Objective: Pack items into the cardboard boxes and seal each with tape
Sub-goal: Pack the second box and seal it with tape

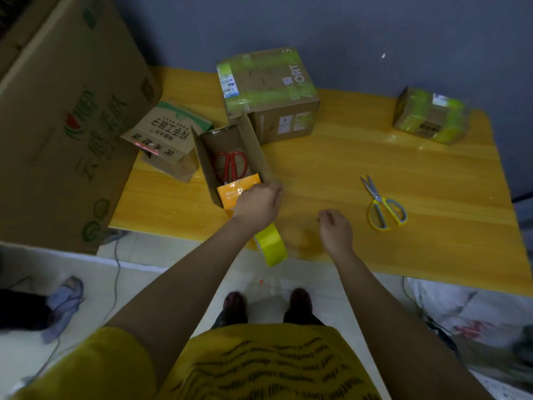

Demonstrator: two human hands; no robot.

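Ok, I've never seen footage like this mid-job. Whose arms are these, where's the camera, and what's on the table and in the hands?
There is no machine here. One camera worn on a person's head looks down at their own two arms. The left hand is at the near end of an open cardboard box, gripping an orange packet that goes in beside red-handled scissors. The right hand hovers loosely curled and holds nothing. On the yellow table also lie yellow-handled scissors, a roll of yellow tape at the near edge, two already taped boxes, a large one and a small one, and a printed empty carton.
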